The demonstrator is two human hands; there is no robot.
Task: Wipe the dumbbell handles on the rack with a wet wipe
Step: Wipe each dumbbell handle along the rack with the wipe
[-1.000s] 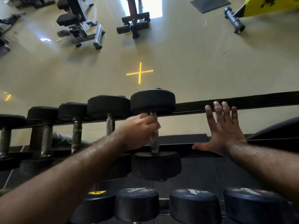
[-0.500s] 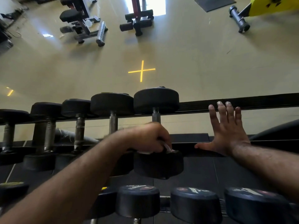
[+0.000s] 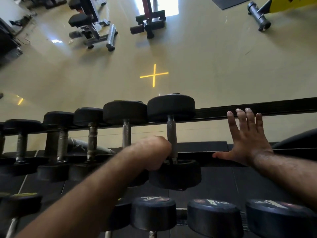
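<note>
Far left on the upper tier of the rack (image 3: 257, 109), a row of black rubber-headed dumbbells sits side by side, their steel handles spanning the gap between front and back rails. The tarnished handle (image 3: 92, 140) third along looks dull and spotted, and the next knurled handle (image 3: 126, 135) is cleaner. They are solid, heavy, stiff pieces that will not shift under a wipe, so they can stay put while only the bar is worked.

At centre, the left hand (image 3: 152, 152) is curled tight round the near end of the rightmost dumbbell's handle (image 3: 171, 133), just above the near head (image 3: 175, 174). No wet wipe shows in this view; I judge it is bunched inside the fist, but I cannot tell for sure. The knurling will grab a soft, damp, easily torn wipe, so wrapping it round the bar and sliding along is the sound way. The heads close in at both ends, leaving little room for knuckles.

To the right, the right hand (image 3: 247, 138) is spread flat, fingers straight, its fingertips (image 3: 240, 111) reaching the back rail and its thumb on the front rail, holding nothing. It looks like a brace.

Below lies a lower row of dumbbell heads (image 3: 212, 215), labels up. Beyond the rack there is a tan floor with a yellow cross (image 3: 154, 75), benches and a roller.
</note>
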